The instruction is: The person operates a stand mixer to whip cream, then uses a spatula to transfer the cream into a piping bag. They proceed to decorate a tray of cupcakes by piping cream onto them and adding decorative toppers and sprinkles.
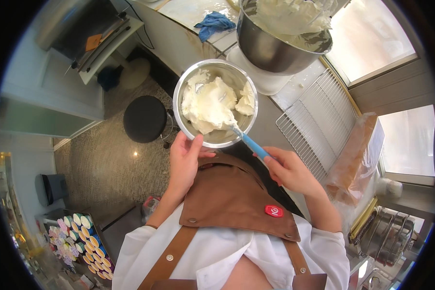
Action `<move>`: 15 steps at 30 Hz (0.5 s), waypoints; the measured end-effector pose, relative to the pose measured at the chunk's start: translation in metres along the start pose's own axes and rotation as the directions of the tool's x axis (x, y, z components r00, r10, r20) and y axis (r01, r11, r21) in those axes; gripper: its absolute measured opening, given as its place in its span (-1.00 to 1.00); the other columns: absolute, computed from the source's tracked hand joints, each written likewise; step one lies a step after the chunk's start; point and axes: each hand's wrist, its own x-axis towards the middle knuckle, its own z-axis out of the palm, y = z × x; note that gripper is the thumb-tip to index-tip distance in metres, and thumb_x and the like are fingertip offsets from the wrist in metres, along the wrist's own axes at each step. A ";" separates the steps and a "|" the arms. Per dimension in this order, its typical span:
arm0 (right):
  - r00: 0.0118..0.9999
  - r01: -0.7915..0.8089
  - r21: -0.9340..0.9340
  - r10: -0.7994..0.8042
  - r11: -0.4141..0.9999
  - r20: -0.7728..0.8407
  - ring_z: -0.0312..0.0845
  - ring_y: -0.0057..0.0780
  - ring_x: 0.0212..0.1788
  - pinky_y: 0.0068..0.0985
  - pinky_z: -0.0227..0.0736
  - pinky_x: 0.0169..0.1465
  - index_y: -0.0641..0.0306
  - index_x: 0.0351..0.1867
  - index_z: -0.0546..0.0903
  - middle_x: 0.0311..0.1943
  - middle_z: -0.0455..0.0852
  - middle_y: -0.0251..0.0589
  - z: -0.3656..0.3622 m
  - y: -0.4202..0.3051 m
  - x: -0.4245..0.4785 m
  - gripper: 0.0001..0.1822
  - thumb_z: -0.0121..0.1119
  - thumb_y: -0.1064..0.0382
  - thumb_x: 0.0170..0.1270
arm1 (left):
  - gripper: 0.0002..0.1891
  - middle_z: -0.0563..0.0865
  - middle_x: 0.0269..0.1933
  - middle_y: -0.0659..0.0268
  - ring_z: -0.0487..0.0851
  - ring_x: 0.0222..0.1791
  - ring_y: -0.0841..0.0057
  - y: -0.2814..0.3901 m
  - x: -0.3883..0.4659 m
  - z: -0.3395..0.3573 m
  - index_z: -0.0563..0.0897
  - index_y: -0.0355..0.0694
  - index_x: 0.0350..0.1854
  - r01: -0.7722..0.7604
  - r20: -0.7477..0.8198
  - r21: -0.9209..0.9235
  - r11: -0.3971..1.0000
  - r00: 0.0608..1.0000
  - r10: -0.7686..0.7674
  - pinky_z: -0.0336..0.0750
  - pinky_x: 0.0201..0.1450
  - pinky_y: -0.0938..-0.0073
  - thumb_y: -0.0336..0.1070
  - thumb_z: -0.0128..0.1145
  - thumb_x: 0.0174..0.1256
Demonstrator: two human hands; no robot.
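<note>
My left hand (185,156) grips the lower left rim of a round stainless steel bowl (253,125), its thumb on the rim and its fingers underneath. Thick pale cream (210,103) fills much of the bowl, with a separate lump at the right wall. My right hand (288,168) is closed around the blue handle of a spatula (255,145), whose head is hidden in the cream. Beyond the bowl, at the upper right, stands a large metal mixing bowl (275,54) on a white base, with more cream and part of a whisk heaped above its rim.
A wire cooling rack (311,116) lies on the counter at right, beside a bagged loaf-shaped item (359,159). A blue cloth (214,25) lies crumpled near the mixing bowl. On the floor at left is a round black stool (145,119). Metal pans (388,235) stand at lower right.
</note>
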 end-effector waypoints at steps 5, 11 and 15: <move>0.986 -0.108 0.360 0.054 0.927 0.157 0.19 -0.76 -0.74 -0.69 0.16 -0.59 0.42 0.17 0.58 -0.74 0.36 -0.48 0.021 0.011 0.015 -0.62 -0.06 0.18 0.57 | -0.74 0.74 -0.04 0.12 0.79 -0.18 0.42 -0.005 0.001 -0.008 0.50 -0.36 0.16 0.028 0.012 0.051 0.998 1.000 -0.029 0.74 -0.23 0.48 -0.33 0.03 0.58; 0.995 0.003 0.552 -0.059 0.834 0.084 0.14 -0.74 -0.77 -0.69 0.17 -0.60 0.50 0.18 0.56 -0.76 0.32 -0.48 0.035 0.031 0.028 -0.59 -0.06 0.17 0.57 | -0.73 0.73 -0.05 0.10 0.78 -0.20 0.43 -0.005 0.003 -0.006 0.48 -0.40 0.18 0.054 0.045 0.049 0.997 0.997 -0.056 0.75 -0.24 0.51 -0.38 0.03 0.57; 0.989 0.035 0.744 -0.130 0.667 0.069 0.13 -0.73 -0.78 -0.66 0.18 -0.61 0.55 0.20 0.53 -0.77 0.32 -0.47 0.036 0.041 0.024 -0.55 -0.04 0.15 0.57 | -0.74 0.75 -0.02 0.10 0.80 -0.15 0.39 0.006 0.008 -0.002 0.49 -0.37 0.16 0.092 0.103 0.033 0.995 0.990 -0.095 0.74 -0.22 0.49 -0.35 0.06 0.57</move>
